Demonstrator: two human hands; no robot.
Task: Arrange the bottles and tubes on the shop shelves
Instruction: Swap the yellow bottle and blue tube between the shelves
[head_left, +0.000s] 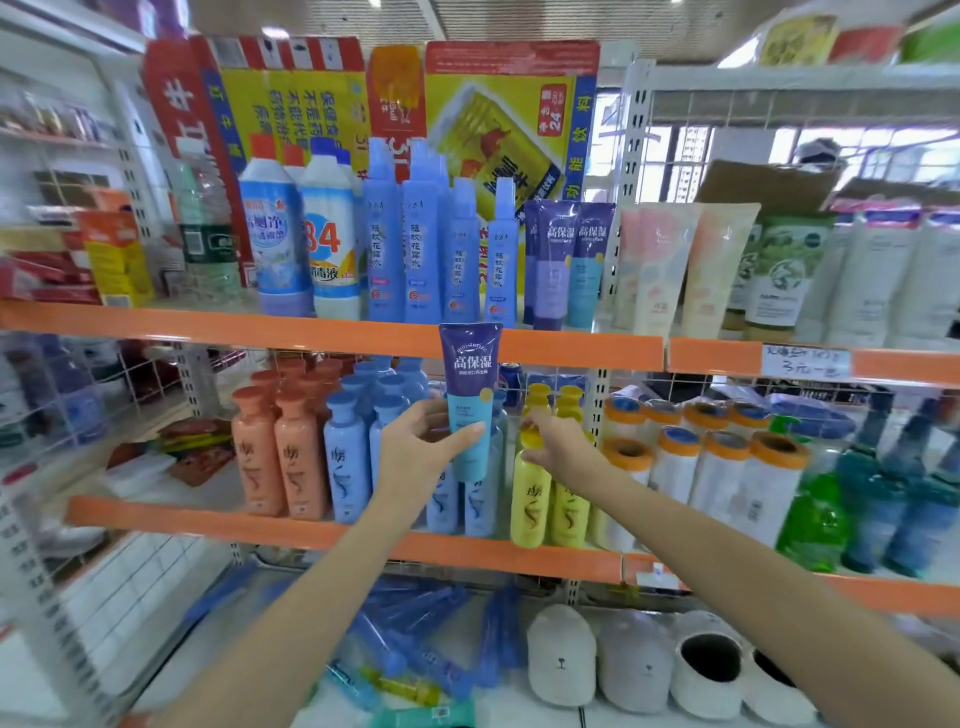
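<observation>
My left hand (415, 447) grips a purple and teal tube (470, 384) by its lower end and holds it upright in front of the middle shelf's blue bottles (345, 457). My right hand (553, 441) has its fingers around the cap of a yellow bottle (530, 499) standing on the middle shelf. Matching purple and teal tubes (569, 260) stand on the upper shelf, right of tall blue spray bottles (421, 234). Orange bottles (278, 452) stand left of the blue ones.
The upper shelf's orange edge (322, 327) runs just above the held tube. Pastel tubes (660, 265) and white tubes (883, 275) fill the upper right. White rolls with orange caps (722, 478) and green bottles (815, 519) stand right of the yellow ones. Loose blue tubes (415, 634) and slippers (639, 660) lie below.
</observation>
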